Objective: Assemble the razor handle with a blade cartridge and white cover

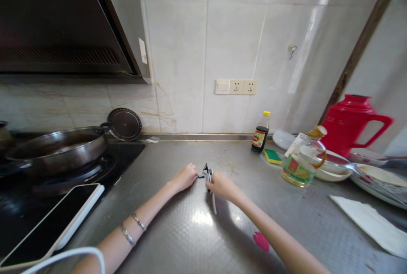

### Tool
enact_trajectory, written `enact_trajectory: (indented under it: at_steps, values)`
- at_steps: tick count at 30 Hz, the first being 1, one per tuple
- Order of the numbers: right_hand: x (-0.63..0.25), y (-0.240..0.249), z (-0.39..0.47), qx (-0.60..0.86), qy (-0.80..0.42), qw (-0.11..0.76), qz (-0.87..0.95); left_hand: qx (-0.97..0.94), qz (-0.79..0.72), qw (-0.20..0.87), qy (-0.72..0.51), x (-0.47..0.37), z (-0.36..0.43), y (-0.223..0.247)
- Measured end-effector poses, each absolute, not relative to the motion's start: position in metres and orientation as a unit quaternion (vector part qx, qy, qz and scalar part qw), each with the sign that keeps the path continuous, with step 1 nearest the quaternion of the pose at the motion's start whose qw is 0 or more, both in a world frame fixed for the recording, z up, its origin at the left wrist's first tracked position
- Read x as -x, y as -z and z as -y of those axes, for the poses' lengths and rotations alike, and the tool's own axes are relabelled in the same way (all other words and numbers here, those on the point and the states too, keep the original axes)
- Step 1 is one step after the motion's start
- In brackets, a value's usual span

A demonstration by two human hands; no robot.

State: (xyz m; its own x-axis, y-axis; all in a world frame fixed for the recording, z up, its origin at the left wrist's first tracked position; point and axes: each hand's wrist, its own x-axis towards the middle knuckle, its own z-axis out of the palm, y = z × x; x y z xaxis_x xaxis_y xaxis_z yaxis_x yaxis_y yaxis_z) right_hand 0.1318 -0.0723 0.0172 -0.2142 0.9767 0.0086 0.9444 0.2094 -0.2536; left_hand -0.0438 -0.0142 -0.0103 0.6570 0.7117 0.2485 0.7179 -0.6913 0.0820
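Note:
My left hand [187,176] rests low over the steel counter [178,231], its fingers pinched together on a small dark stick-like piece [201,176]. Just to the right, my right hand [221,185] is closed round a small silver and black tool [209,175] whose exact kind I cannot make out. A black forked part [205,167] shows at the tool's far end. Below the right hand, a thin pale strip [214,204] shows; whether it belongs to the tool I cannot tell. A small gap separates the two hands.
To the left, a steel pan [63,151] sits on the black stove, with a phone [54,223] nearer me. At right are a sauce bottle [260,134], a sponge [272,156], a glass oil jug [299,166], stacked dishes [378,183], a red thermos [348,125] and white paper [370,223].

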Motion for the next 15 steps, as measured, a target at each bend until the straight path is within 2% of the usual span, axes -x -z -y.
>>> enact_trajectory:
  at_steps: [5,15]
  values:
    - [-0.125,-0.02,0.076,0.626,-0.087,0.072,0.772,0.909,0.385,0.042,0.153,0.066,0.002,0.001]
    - [-0.108,-0.022,0.081,0.62,-0.087,0.061,0.777,0.869,0.401,-0.024,0.289,0.074,-0.005,-0.025]
